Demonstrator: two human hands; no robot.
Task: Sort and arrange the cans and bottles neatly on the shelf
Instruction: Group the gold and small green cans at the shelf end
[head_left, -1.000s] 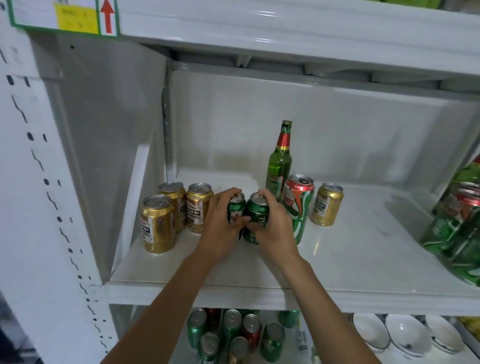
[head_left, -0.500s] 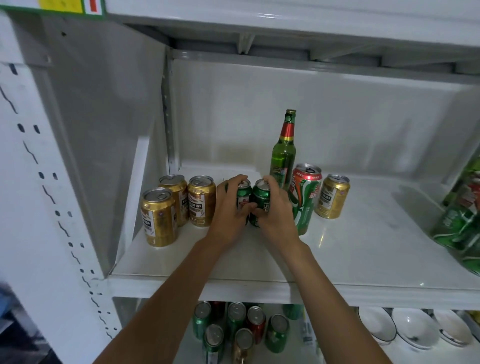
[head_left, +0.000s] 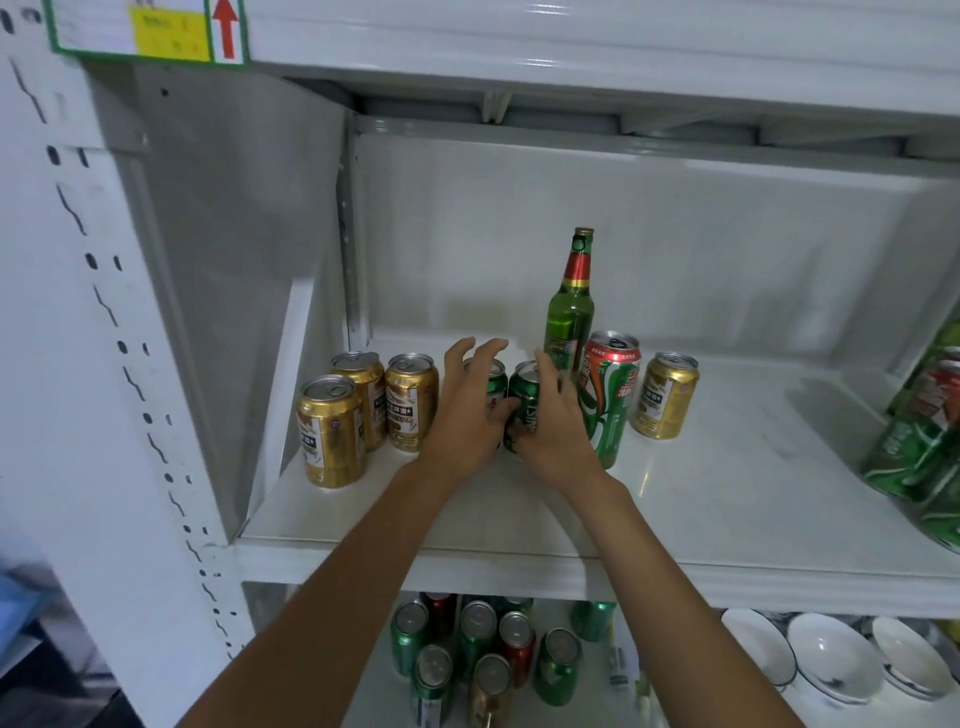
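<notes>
On the white shelf (head_left: 727, 499) two small green cans stand side by side, the left one (head_left: 496, 378) and the right one (head_left: 523, 391). My left hand (head_left: 467, 415) hovers at the left can with fingers spread and lifted off it. My right hand (head_left: 550, 431) still wraps the right green can, thumb in front. Three gold cans (head_left: 330, 431) stand in a group to the left. Behind my right hand rises a green glass bottle (head_left: 570, 312), then a tall red-and-green can (head_left: 610, 400) and one more gold can (head_left: 664, 395).
Wrapped packs of green cans (head_left: 924, 452) lean at the shelf's right edge. The shelf below holds several green, red and gold cans (head_left: 478, 654) and white bowls (head_left: 831, 660). A white perforated upright (head_left: 119, 364) borders the left side.
My left hand's fingers have opened and lifted off the left green can. Both green cans now stand slightly farther back on the shelf. The right hand's grip looks looser.
</notes>
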